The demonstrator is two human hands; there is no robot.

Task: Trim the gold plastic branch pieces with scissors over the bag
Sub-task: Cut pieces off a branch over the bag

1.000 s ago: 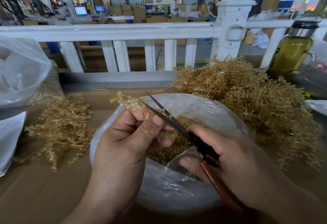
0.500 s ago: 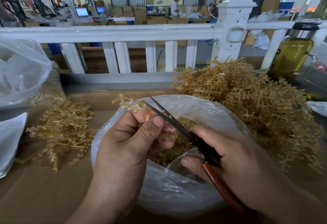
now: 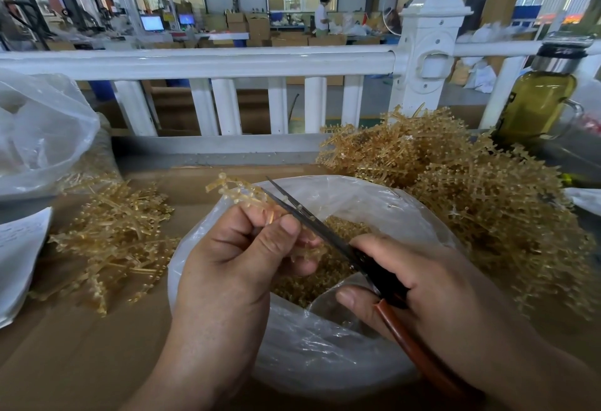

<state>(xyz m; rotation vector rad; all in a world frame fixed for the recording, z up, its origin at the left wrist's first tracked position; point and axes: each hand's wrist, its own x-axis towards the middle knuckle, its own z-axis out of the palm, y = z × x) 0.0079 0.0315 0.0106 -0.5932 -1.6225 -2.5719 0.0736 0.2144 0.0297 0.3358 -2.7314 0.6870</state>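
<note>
Cardboard is covering the worktop (image 3: pixel 81 362), which is butting against a white railing (image 3: pixel 227 63) with a factory floor behind it. At far left a clear plastic sack (image 3: pixel 42 137) and a paper sheet (image 3: pixel 16 254) are lying, and just beside them a small pile of gold pieces (image 3: pixel 120 241) is sprawling over the cardboard. The left hand (image 3: pixel 234 267) is pinching a gold plastic branch piece (image 3: pixel 240 193) between thumb and curled fingers, holding it above the far rim of the open bag (image 3: pixel 325 355), where gold offcuts are collecting. The scissors (image 3: pixel 312 219) are crossing that piece with blades slightly parted, and the right hand (image 3: pixel 429 284) is gripping their black and reddish handles. Further right a large heap of branch pieces (image 3: pixel 471 199) is crowding the bag, with a glass bottle (image 3: pixel 536 95) standing behind it. The blades are working very near the left fingertips, so a hurried snip is risking a nick; the branch tip is jutting past the rim, so cuttings are likely to be dropping onto cardboard. Open room is lying near-left; the heap and railing are hemming in the right and back.
</note>
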